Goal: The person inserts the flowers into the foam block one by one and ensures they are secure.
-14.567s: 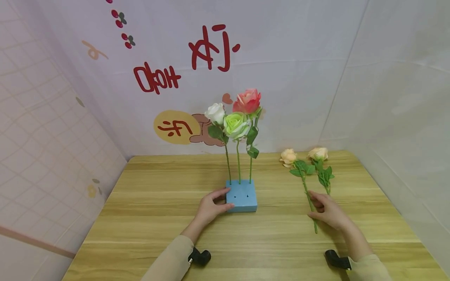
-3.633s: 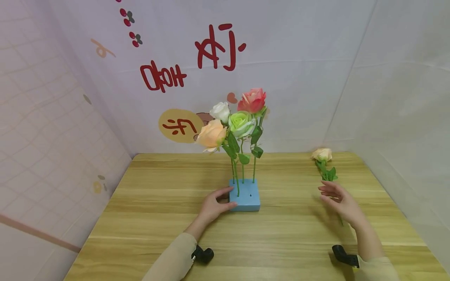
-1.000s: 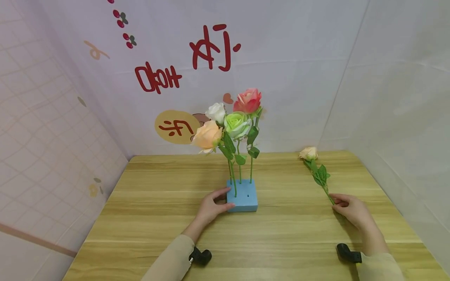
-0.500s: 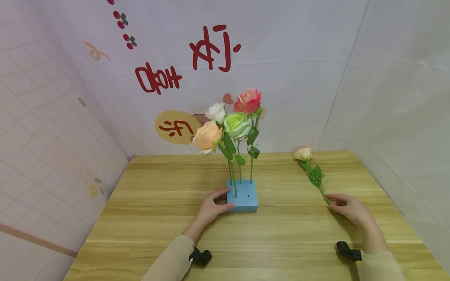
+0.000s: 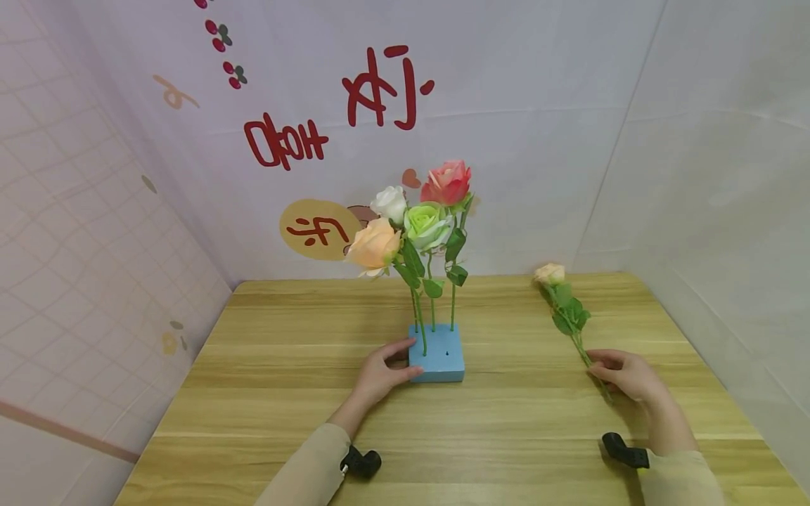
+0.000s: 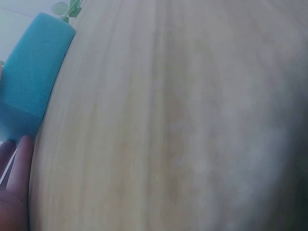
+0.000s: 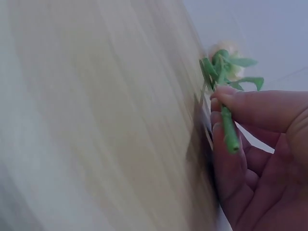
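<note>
My left hand (image 5: 376,376) grips the left side of a blue foam block (image 5: 443,364), thumb at the front and fingers behind. The left wrist view shows fingertips against the block (image 6: 36,67). White (image 5: 389,204), green (image 5: 427,223), pink-red (image 5: 446,183) and peach (image 5: 375,244) artificial roses stand upright in it. One hole (image 5: 447,353) shows at its front right. Over at the right, my right hand (image 5: 633,376) pinches the stem of another peach rose (image 5: 549,274) between thumb and fingers. The cut stem end (image 7: 232,143) sticks out past the fingers in the right wrist view.
Everything rests on a wood-grain table (image 5: 304,330). Behind it hangs a pale backdrop (image 5: 531,140) with red characters, close to the tall roses. A black wrist camera (image 5: 362,464) sits on the left cuff, another camera (image 5: 623,451) on the right.
One peach rose went from the table into the block. The right hand has since taken the other by its stem and shifted slightly left; more stem now shows below the fingers. Left hand keeps its grip.
</note>
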The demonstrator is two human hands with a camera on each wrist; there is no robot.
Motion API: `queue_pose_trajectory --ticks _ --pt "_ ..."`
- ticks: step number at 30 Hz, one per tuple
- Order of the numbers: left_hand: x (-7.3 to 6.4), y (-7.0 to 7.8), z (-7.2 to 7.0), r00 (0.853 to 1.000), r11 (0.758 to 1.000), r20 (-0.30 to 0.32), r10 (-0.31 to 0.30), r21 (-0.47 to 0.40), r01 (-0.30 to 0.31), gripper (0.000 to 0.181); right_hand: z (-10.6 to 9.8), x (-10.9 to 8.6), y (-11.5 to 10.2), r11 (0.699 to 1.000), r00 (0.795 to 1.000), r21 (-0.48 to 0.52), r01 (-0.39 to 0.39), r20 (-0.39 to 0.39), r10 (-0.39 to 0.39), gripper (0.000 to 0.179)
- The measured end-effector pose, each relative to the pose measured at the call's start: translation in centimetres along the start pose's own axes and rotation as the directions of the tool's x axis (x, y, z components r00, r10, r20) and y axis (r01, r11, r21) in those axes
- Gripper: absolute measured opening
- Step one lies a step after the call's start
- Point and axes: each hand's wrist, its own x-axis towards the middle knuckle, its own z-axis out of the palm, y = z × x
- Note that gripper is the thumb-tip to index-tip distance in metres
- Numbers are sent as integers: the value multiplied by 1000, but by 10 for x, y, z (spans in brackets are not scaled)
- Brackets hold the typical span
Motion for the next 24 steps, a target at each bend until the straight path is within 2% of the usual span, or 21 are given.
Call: queue_pose_trajectory --ticks 11,14,17,21,23,24 --pt "0 0 0 1000 1000 -1 8 12 -8 57 10 7 -8 979 999 200 44 -38 -37 56" --pt "0 0 0 1000 1000 0 10 10 -10 57 12 9 -11 958 998 281 59 -22 -55 44" --pt "0 0 0 1000 1000 -1 11 10 -11 57 16 10 -15 913 996 400 87 -21 -86 28" --pt "0 1 0 1000 1000 -2 8 12 -8 57 26 13 -21 823 986 548 152 -30 -162 36" --pt "0 1 0 1000 1000 -1 4 11 -4 57 30 14 -23 789 981 590 174 -31 -194 38" --pt "0 1 0 1000 1000 0 4 9 -4 57 32 15 -24 781 978 596 186 -32 -208 38"
